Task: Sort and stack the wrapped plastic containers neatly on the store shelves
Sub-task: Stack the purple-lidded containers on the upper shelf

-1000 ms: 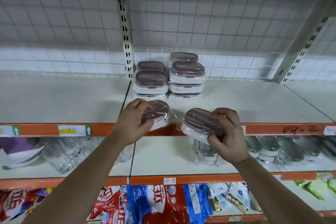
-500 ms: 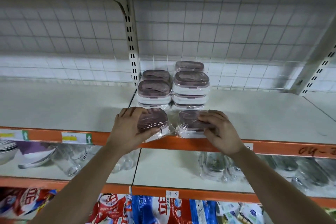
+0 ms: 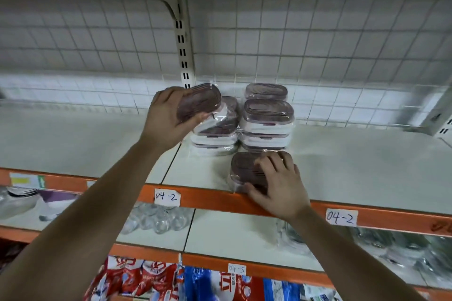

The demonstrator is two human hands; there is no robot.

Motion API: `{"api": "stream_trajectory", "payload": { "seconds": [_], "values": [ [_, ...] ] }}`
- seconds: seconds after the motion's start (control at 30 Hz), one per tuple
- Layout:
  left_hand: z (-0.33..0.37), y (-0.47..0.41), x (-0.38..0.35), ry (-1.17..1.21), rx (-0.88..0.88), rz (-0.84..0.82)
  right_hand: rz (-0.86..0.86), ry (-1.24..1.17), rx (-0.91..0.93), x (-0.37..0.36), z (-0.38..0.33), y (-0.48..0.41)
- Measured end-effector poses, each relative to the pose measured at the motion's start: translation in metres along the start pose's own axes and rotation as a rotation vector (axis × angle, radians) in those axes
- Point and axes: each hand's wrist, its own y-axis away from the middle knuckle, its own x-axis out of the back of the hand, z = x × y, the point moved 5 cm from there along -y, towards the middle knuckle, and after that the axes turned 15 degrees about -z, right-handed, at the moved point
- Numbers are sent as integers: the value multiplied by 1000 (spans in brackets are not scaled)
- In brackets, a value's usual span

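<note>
Wrapped plastic containers with brown lids and white bases stand in stacks at the back of the white shelf. My left hand grips one wrapped container, tilted, just above the left stack. The right stack stands beside it, with another container behind it. My right hand rests over a further container lying at the shelf's front edge, with the thumb curled against its near side.
An orange shelf rail carries paper tags marked 04-2. A slotted upright post and a wire grid back the shelf. Glassware fills the shelf below, with colourful bags under that.
My left hand has lifted its container from the shelf front up and back over the left stack. The right hand's container has been set down at the front edge.
</note>
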Motion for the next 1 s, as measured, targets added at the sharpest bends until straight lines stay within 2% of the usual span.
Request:
{"api": "stream_trajectory", "payload": {
  "seconds": [0.33, 0.53, 0.67, 0.8, 1.0],
  "values": [
    [-29, -121, -43, 67, 21, -222, 14, 38, 32, 2, -4, 2],
    [-32, -144, -67, 20, -30, -399, 47, 36, 46, 2, -4, 1],
    [-36, -142, -77, -29, -31, -369, 51, 30, 44, 2, -4, 1],
    [-29, -128, -73, -130, 1, -267, -1, -7, 28, -3, 1, 0],
    [-14, -56, -60, -151, -27, -96, -37, -47, -3, -3, 3, -3]
  ]
}}
